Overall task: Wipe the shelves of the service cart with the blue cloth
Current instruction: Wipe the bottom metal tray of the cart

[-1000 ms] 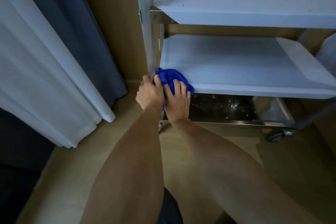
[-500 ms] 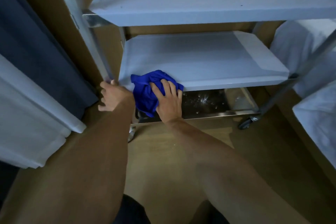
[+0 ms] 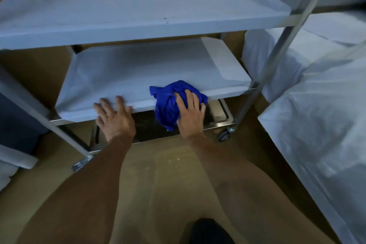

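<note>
Our right hand (image 3: 190,117) presses the bunched blue cloth (image 3: 170,103) on the middle shelf's front edge (image 3: 227,93); our left hand (image 3: 113,117) rests open just beside. We should press evenly; the lower shelf (image 3: 146,125) seems speckled.

Dim room. A tan wood floor (image 3: 174,172) runs up to a tan wall (image 3: 39,65). A bed (image 3: 320,117) with white sheets stands at the right; a dark curtain (image 3: 17,125) and white drape (image 3: 13,158) hang at the left.

Hotel room: white-sheeted bed (image 3: 316,117), service cart (image 3: 138,20).
</note>
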### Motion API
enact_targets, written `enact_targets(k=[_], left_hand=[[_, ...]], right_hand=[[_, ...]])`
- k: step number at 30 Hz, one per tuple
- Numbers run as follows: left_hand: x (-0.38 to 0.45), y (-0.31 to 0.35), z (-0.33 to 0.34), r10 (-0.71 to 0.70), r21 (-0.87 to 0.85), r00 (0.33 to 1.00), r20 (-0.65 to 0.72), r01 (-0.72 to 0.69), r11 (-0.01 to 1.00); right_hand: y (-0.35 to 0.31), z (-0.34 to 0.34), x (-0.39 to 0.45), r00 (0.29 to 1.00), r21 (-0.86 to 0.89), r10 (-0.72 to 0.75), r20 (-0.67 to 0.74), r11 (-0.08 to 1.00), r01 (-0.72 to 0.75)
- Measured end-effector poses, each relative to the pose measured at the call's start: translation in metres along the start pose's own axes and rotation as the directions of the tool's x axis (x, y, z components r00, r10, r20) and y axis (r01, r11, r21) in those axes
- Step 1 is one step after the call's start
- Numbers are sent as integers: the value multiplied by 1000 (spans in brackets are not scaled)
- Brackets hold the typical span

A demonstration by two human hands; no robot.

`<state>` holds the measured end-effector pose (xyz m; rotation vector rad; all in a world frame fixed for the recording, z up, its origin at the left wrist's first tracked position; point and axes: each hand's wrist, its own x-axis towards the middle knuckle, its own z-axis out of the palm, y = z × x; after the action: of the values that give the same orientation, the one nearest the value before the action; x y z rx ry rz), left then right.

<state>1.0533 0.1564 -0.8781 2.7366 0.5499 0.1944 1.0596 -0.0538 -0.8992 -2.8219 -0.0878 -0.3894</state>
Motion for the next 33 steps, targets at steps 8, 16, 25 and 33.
enact_targets(k=[8,16,25,33], left_hand=[[-2,8,-2,-8,69,1000,0,8,998],[-5,1,2,44,44,996,-79,-41,998],[-59,-99,57,-87,-86,993,-74,80,993],[26,-131,78,-275,-201,961,-27,265,943]], right_hand=[[130,-43,21,889,85,426,-170,905,-417],[114,-34,31,605,432,721,-338,690,-581],[7,60,-23,689,546,707,-159,644,-535],[-137,183,-14,976,398,147,163,895,-202]])
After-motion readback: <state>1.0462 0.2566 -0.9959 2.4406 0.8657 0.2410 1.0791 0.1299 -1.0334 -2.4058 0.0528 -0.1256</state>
